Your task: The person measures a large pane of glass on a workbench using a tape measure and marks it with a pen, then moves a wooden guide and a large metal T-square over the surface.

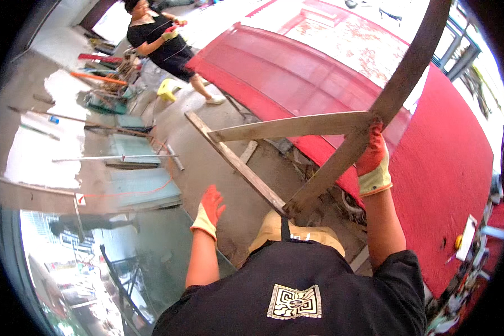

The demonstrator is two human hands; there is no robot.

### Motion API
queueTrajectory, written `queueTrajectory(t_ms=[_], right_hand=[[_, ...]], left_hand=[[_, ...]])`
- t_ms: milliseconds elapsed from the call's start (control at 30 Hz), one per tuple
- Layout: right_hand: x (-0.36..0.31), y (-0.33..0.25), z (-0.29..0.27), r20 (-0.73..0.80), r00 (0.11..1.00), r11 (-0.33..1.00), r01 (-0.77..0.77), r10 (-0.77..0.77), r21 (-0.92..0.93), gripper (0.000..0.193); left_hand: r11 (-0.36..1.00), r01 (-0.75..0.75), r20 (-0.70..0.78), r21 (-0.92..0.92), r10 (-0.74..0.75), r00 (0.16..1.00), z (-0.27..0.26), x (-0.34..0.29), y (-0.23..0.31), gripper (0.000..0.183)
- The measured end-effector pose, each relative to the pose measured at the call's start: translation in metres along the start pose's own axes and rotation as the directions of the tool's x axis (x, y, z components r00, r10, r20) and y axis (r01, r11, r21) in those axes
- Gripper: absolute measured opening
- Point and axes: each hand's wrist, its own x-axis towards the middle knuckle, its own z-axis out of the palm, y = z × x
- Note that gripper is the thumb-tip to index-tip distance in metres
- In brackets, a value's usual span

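Can make out, on the floor at the upper left, a green bin (pixel 105 103); can't tell its contents, too blurred, from the brown tangle of scraps (pixel 127 68) just behind. Can see an orange bar (pixel 98 77) lying across the clutter there, and nearer, bluish glass panes (pixel 144 185) lying on the floor, with a white rod (pixel 117 158) across the farther ones. At the lower left, see a large reflective glass sheet (pixel 176 241) close by the left forearm. Beyond, see a yellow stool (pixel 167 89) beside a co-worker in black (pixel 162 50), with gloved hands brought together near the far corner of a long red worktable (pixel 448 185). Holding the wooden frame (pixel 288 127) aloft between body and worktable, with its long board slanting across the red top and hiding part of it, and its lower corner near the waist. Gripping it near the brace joint with the gloved right hand (pixel 373 159), arm stretched forward. Holding up the gloved left hand (pixel 209 210) over the floor, open, fingers slightly parted, well apart from the wood.
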Motion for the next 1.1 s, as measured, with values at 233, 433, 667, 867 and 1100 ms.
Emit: queueTrajectory(t_ms=[233, 433, 667, 867, 1100], right_hand=[[0.081, 0.029, 0.038, -0.124, 0.986, 0.993, -0.112, 0.109, -0.024, 0.054], [0.153, 0.083, 0.053, -0.215, 0.965, 0.976, -0.179, 0.150, -0.123, 0.058], [0.215, 0.137, 0.076, -0.336, 0.875, 0.912, -0.400, 0.349, -0.095, 0.053], [0.231, 0.173, 0.072, -0.319, 0.855, 0.888, -0.454, 0.408, -0.080, 0.047], [0.183, 0.188, 0.042, -0.247, 0.874, 0.847, -0.473, 0.418, -0.242, 0.048]], left_hand=[[0.923, 0.056, 0.074, -0.381, -0.030, 0.997, 0.040, 0.069, 0.040, 0.084], [0.908, -0.038, 0.056, -0.417, 0.068, 0.996, 0.053, 0.155, 0.093, 0.041], [0.894, -0.102, -0.096, -0.436, 0.067, 0.993, 0.049, 0.226, 0.150, 0.033], [0.865, -0.151, -0.093, -0.479, 0.121, 0.988, 0.061, 0.268, 0.184, 0.030], [0.842, -0.083, -0.090, -0.533, 0.041, 0.995, 0.086, 0.320, 0.187, 0.038]])
